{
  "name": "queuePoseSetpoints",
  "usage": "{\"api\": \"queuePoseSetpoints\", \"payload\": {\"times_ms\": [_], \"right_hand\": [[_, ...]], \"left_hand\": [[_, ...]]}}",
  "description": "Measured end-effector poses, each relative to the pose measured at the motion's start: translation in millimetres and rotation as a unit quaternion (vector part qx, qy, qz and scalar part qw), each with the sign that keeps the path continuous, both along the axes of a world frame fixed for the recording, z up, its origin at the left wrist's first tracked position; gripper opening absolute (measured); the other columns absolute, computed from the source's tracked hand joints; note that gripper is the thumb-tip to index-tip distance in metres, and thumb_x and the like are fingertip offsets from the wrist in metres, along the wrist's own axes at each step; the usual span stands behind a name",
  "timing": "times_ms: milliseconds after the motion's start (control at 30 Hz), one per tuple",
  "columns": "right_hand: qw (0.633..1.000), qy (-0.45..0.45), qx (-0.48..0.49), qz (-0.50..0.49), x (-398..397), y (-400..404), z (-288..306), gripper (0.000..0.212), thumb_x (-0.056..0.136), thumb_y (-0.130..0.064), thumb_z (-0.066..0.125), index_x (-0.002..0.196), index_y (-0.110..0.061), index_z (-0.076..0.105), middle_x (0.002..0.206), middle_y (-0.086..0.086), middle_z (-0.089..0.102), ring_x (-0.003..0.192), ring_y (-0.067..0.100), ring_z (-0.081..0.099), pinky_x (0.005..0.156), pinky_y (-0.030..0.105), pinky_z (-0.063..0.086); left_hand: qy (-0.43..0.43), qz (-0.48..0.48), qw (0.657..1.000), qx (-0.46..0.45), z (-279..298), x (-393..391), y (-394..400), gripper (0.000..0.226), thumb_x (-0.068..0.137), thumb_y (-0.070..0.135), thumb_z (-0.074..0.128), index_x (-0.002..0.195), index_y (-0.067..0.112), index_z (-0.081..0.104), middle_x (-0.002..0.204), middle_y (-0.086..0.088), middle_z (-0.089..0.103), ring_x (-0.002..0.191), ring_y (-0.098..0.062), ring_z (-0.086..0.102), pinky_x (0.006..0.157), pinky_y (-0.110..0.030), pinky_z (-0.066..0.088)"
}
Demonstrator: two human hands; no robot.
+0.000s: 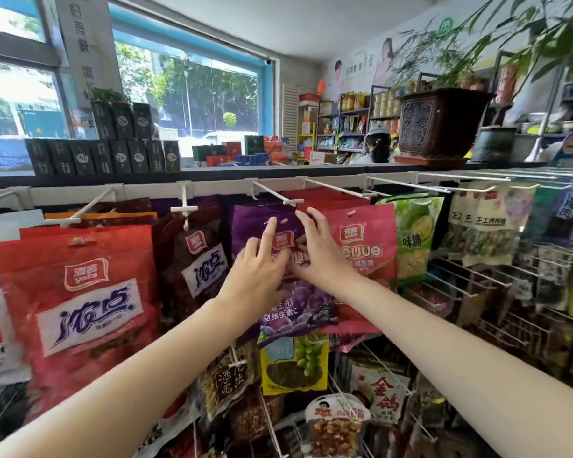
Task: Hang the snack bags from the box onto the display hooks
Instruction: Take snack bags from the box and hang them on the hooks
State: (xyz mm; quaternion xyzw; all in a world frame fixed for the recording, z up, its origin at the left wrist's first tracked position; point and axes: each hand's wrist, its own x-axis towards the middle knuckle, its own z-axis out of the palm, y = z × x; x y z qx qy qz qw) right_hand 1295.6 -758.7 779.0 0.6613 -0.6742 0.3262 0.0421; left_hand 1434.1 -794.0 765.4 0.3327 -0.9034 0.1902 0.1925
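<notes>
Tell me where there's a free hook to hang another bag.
Bare hooks run in rows right of the durian bag, below the white-label packs. The top rail is crowded from the red bags to the pink bag.
</notes>
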Motion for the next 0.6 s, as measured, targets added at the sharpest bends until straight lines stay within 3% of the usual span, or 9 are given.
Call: {"api": "queuePoseSetpoints", "payload": {"times_ms": [67, 167, 267, 367, 433, 500, 600], "right_hand": [[0.999, 0.039, 0.034, -0.006, 5.3, 4.2, -6.7, 0.092, 0.082, -0.01, 0.067, 0.15, -0.018, 0.006, 0.156, 0.008, -0.017, 0.133, 0.031, 0.038, 0.096, 0.035, 0.046], [0.997, 0.076, 0.016, 0.003, 13.7, 11.0, -19.2, 0.089, 0.082, -0.004, 0.065, 0.151, -0.016, 0.008, 0.155, 0.01, -0.022, 0.137, 0.029, 0.033, 0.095, 0.033, 0.047], [0.989, 0.139, -0.05, -0.004, 8.6, 29.4, -51.8, 0.077, 0.077, 0.006, 0.065, 0.144, -0.007, 0.029, 0.155, 0.018, 0.007, 0.138, 0.029, 0.031, 0.101, 0.037, 0.044], [0.969, 0.242, -0.049, 0.024, -3.8, 58.0, -101.4, 0.062, 0.057, 0.008, 0.076, 0.116, 0.005, 0.056, 0.122, 0.028, 0.053, 0.105, 0.042, 0.059, 0.072, 0.042, 0.058], [0.958, 0.281, -0.019, 0.044, -21.4, 75.2, -145.9, 0.053, 0.053, -0.001, 0.081, 0.102, 0.003, 0.062, 0.102, 0.022, 0.061, 0.086, 0.038, 0.065, 0.06, 0.038, 0.056], [0.958, 0.282, 0.039, 0.043, -39.2, 91.9, -188.1, 0.044, 0.062, -0.007, 0.08, 0.101, 0.0, 0.062, 0.102, 0.019, 0.06, 0.088, 0.036, 0.062, 0.065, 0.04, 0.054], [0.935, 0.266, 0.232, 0.035, -65.1, 121.0, -266.6, 0.042, 0.086, -0.005, 0.055, 0.127, -0.001, 0.045, 0.133, 0.02, 0.039, 0.121, 0.038, 0.04, 0.096, 0.045, 0.038]], "left_hand": [[0.003, 0.02, 0.999, -0.027, -5.2, -0.1, -4.1, 0.056, 0.046, 0.029, 0.087, 0.092, 0.004, 0.065, 0.134, -0.032, 0.045, 0.085, -0.038, 0.062, 0.068, -0.044, 0.055], [0.011, -0.007, 0.999, -0.049, -19.5, -6.5, 8.0, 0.048, 0.048, 0.018, 0.079, 0.094, 0.006, 0.068, 0.122, -0.022, 0.058, 0.085, -0.035, 0.064, 0.07, -0.043, 0.054], [0.035, -0.084, 0.992, -0.089, -61.5, -7.2, 23.7, 0.038, 0.059, 0.022, 0.063, 0.094, 0.007, 0.062, 0.111, -0.014, 0.055, 0.088, -0.03, 0.055, 0.068, -0.037, 0.05], [0.019, -0.167, 0.981, -0.098, -114.8, -4.5, 43.4, 0.038, 0.059, 0.019, 0.053, 0.095, 0.011, 0.044, 0.103, -0.01, 0.039, 0.086, -0.026, 0.04, 0.063, -0.035, 0.045], [-0.03, -0.195, 0.978, -0.073, -151.8, -8.9, 53.9, 0.045, 0.057, 0.02, 0.063, 0.097, 0.013, 0.044, 0.102, -0.009, 0.043, 0.087, -0.024, 0.041, 0.063, -0.034, 0.045], [-0.08, -0.182, 0.98, -0.015, -192.8, -18.8, 63.6, 0.047, 0.056, 0.025, 0.071, 0.099, 0.015, 0.055, 0.103, -0.007, 0.055, 0.088, -0.024, 0.05, 0.064, -0.031, 0.047], [-0.189, -0.107, 0.968, 0.123, -253.5, -34.7, 96.4, 0.046, 0.073, 0.024, 0.065, 0.116, 0.012, 0.055, 0.114, -0.007, 0.059, 0.095, -0.026, 0.061, 0.073, -0.032, 0.046]]}}
